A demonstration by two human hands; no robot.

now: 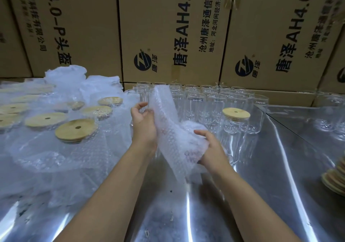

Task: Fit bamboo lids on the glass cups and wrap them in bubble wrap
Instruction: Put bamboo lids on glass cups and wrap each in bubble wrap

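Note:
A sheet of bubble wrap [169,122] is rolled around something between my hands above the steel table; what is inside is hidden. My left hand [142,124] grips its upper left side with curled fingers. My right hand [210,148] curls around its lower right end. Behind them stand several bare glass cups [197,103] in rows. One glass cup at the front right carries a bamboo lid [236,114]. On the left, several lidded cups [74,129] stand in bubble wrap.
A stack of loose bamboo lids [335,180] lies at the right edge. Loose bubble wrap sheets [61,159] cover the table's left half. Printed cardboard boxes [173,32] form a wall behind the table. Shiny steel tabletop [270,167] spreads to the front and right.

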